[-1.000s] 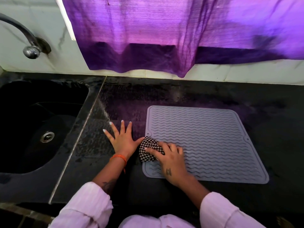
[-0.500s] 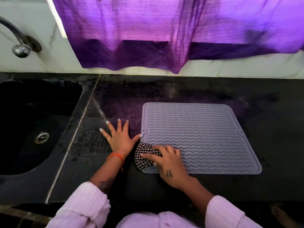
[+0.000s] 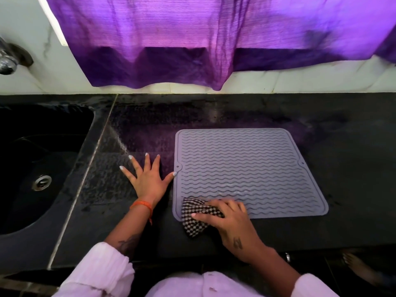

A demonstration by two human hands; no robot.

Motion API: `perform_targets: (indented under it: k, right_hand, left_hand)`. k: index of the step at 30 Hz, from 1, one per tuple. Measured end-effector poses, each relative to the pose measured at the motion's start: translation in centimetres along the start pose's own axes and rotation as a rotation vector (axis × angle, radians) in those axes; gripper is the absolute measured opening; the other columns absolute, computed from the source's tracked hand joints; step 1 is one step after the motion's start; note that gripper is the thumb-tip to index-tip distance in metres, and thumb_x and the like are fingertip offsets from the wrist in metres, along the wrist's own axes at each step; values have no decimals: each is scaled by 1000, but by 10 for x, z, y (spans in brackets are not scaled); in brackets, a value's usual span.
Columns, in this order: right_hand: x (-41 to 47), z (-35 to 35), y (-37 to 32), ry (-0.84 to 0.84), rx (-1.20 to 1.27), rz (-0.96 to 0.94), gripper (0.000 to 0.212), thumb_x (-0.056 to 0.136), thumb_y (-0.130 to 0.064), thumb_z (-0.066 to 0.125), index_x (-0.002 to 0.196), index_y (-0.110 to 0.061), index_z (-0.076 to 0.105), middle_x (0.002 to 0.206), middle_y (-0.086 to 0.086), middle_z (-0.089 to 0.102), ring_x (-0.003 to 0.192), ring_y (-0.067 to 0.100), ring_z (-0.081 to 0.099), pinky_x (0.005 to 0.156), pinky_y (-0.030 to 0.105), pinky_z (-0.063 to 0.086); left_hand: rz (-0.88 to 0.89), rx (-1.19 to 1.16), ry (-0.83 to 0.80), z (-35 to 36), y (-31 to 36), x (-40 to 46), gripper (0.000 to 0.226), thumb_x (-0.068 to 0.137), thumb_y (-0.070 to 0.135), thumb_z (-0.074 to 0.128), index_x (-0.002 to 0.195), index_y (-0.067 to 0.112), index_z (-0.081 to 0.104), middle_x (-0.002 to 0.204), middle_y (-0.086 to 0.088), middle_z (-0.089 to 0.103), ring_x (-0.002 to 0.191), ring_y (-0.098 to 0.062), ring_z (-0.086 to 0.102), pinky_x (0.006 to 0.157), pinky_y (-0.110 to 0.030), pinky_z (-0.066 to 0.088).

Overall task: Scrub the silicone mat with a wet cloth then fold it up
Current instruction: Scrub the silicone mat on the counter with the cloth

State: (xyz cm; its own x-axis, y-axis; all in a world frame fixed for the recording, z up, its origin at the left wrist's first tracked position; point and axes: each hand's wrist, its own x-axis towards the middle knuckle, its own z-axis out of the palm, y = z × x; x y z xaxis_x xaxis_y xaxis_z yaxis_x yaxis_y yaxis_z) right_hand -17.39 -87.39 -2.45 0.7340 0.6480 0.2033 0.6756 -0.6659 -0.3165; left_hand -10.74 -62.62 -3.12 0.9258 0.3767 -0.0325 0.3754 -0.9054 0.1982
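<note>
The right hand (image 3: 233,225) grips the checked cloth (image 3: 196,217) at the mat's (image 3: 246,168) near-left corner. The left hand (image 3: 147,179) lies flat, fingers spread, on the bench (image 3: 342,146), thumb touching the mat's left edge.

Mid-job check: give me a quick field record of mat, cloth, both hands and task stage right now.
mat: grey silicone mat, flat on black counter, unfolded
cloth: checkered cloth over mat's near left corner
right hand: right hand grips cloth
left hand: left hand flat on counter, thumb at mat's edge
sink: sink to the left
stage: scrubbing; folding not begun
</note>
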Motion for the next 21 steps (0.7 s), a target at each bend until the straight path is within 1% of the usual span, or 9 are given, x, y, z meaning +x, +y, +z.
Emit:
perform_targets:
  k: [2,3,6,9,12,14,17,19,21]
  right_hand:
    - [-13,2,5,11,-19,1,54,83,-17,52,125,-51,51,125,-7,56,103,16,50,82,31,27]
    - [-13,2,6,5,-19,-4,53,83,-18,54,124,-51,52,124,-7,57,102,17,51,82,32,29]
    - [-2,-3,11,-3,21,-18,58,82,-17,59,125,-54,47,123,-10,56,100,14,50,78,33,34]
    - [-9,-7,23,31,-16,20,65,80,-13,55,129,-54,42,126,-10,52,104,15,48,81,30,28]
    - [-24,-5,29,38,-73,38,55,84,-18,48,128,-50,48,126,-5,56,104,19,51,84,33,29]
    - [-20,-7,29,14,-55,14,54,83,-16,53,125,-50,51,124,-5,57,102,19,51,82,33,30]
    - [-8,-17,38,3,-16,-9,59,82,-15,61,126,-51,48,124,-8,56,103,15,49,79,33,33]
    - [-7,-22,44,35,-30,29,62,79,-13,60,126,-51,47,125,-8,55,106,16,48,80,33,31]
    - [-11,-20,47,75,-72,77,63,75,-11,62,126,-47,52,125,-5,57,106,21,53,84,35,30]
  left_hand:
    - [14,17,10,0,1,1,82,83,70,39,150,27,20,159,-6,10,141,-38,-24,98,-58,-30]
    - [20,23,14,0,2,1,80,84,69,40,150,27,20,159,-6,10,141,-38,-23,98,-58,-30]
    - [63,50,31,-3,6,0,76,88,63,42,150,26,20,159,-7,10,141,-38,-22,99,-58,-30]
    - [96,72,49,-4,10,-2,69,92,55,44,150,25,22,159,-7,12,142,-38,-19,102,-58,-28]
    - [123,53,58,-3,16,-7,60,95,44,43,149,23,25,159,-7,15,143,-37,-17,103,-57,-27]
    - [131,36,69,-2,20,-8,57,96,37,44,148,22,27,158,-6,17,144,-37,-15,103,-56,-27]
    - [151,35,69,-2,24,-8,55,96,30,44,148,22,28,158,-5,17,144,-36,-14,101,-53,-31]
    - [165,25,62,-1,27,-7,53,96,26,43,147,23,30,158,-4,17,144,-35,-15,99,-51,-33]
    - [183,4,59,1,31,-8,52,95,23,40,147,23,31,158,-2,18,145,-34,-14,100,-50,-33]
